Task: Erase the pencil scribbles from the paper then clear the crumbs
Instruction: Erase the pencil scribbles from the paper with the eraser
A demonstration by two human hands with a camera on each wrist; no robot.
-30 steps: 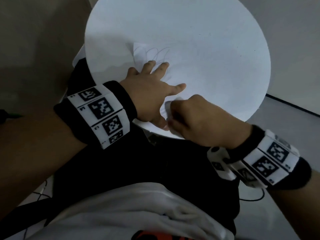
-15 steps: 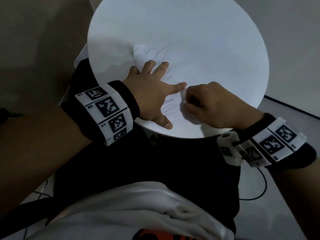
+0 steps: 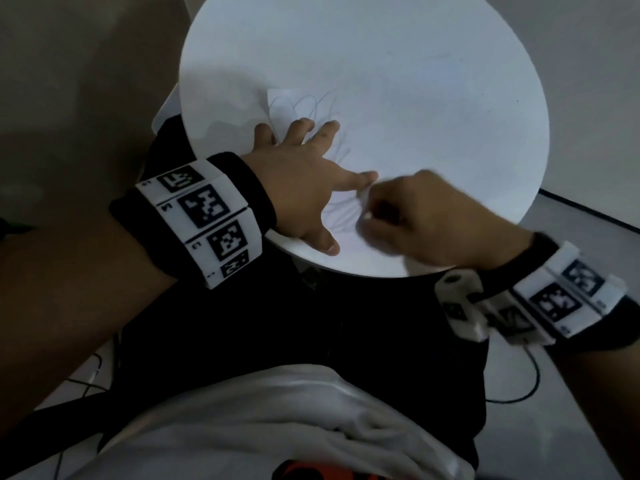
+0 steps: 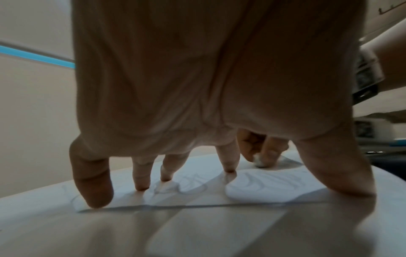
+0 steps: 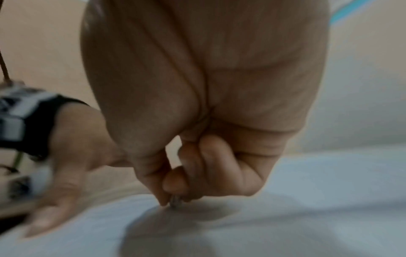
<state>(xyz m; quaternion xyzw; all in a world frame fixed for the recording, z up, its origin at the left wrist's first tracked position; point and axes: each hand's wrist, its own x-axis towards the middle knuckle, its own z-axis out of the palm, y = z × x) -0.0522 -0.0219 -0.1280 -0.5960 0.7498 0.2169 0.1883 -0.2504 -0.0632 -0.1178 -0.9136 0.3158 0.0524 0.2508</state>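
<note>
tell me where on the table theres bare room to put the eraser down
Free: the far half of the table, beyond the paper, and its right side out to the rim. Crowded: the near edge, where the left hand pins the paper and the right hand rubs the eraser on the scribbles.

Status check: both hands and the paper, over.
Left hand spread flat, pinning white scribbled paper. Right hand pinching small white eraser on it. Scribbles remain. Nothing in the way.
</note>
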